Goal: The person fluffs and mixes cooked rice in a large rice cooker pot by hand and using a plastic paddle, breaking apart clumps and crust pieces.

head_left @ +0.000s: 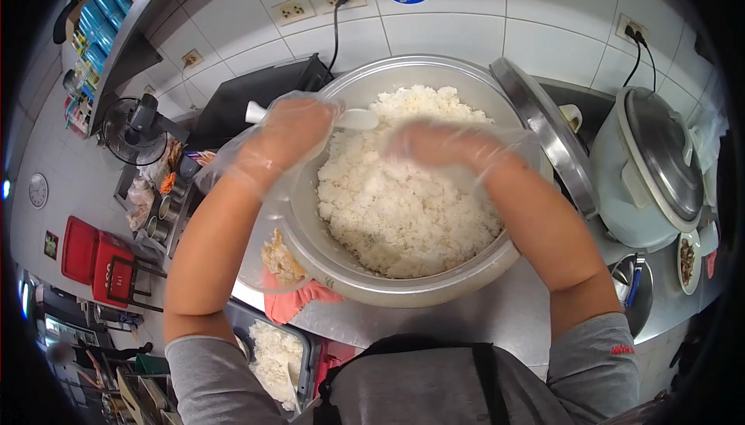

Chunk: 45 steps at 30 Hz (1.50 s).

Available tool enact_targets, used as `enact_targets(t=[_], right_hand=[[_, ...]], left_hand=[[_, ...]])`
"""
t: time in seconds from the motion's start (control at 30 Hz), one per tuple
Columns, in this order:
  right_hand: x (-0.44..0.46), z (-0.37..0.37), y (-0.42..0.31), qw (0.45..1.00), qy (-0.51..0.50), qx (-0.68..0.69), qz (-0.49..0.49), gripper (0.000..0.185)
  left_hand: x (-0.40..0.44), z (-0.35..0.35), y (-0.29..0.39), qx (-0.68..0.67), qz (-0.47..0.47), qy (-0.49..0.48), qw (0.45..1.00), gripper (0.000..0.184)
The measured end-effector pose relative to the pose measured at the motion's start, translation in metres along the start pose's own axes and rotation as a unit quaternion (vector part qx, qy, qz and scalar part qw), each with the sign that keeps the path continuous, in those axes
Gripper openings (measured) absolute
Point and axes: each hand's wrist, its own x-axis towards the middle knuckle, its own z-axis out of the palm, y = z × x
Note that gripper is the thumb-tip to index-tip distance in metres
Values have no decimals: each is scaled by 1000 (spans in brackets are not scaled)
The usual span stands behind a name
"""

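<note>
A large round metal pot (403, 291) full of cooked white rice (411, 208) stands in front of me. My left hand (301, 126), in a loose clear plastic glove, is closed around a white rice paddle (358, 119) over the pot's left side. The paddle's handle end sticks out on the outer side of the fist. My right hand (431, 146), also in a clear plastic glove, is over the rice near the middle. Motion smears its fingers, so whether they grip anything is unclear.
A metal lid (543, 130) leans against the pot's right side, beside a rice cooker (644, 169). A pink cloth (291, 301) and a bin of rice (273, 359) lie at lower left. A plate of food (687, 262) stands at far right. Behind is a tiled wall with outlets.
</note>
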Motion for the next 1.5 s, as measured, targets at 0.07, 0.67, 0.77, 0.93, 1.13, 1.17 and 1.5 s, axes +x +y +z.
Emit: enact_targets(t=[0.07, 0.67, 0.77, 0.93, 1.13, 1.17, 1.5], right_hand=[[-8, -31, 9, 987, 75, 138, -34, 52], [10, -32, 58, 950, 267, 142, -78, 34], [3, -33, 53, 943, 285, 151, -84, 32], [5, -37, 45, 931, 329, 136, -86, 31], [16, -35, 52, 919, 364, 147, -44, 30], [15, -34, 54, 922, 358, 143, -43, 29], [6, -41, 41, 939, 299, 167, -21, 30]], left_hand=[[28, 25, 2, -19, 21, 42, 999, 29], [-31, 66, 65, 54, 165, -92, 981, 31], [-56, 64, 41, 0, 238, -20, 971, 20], [2, -19, 42, -52, 80, -212, 973, 35], [111, 28, 74, -10, 198, 69, 978, 20], [123, 31, 88, 37, 198, -4, 979, 19], [31, 56, 84, -141, 140, -209, 957, 44]])
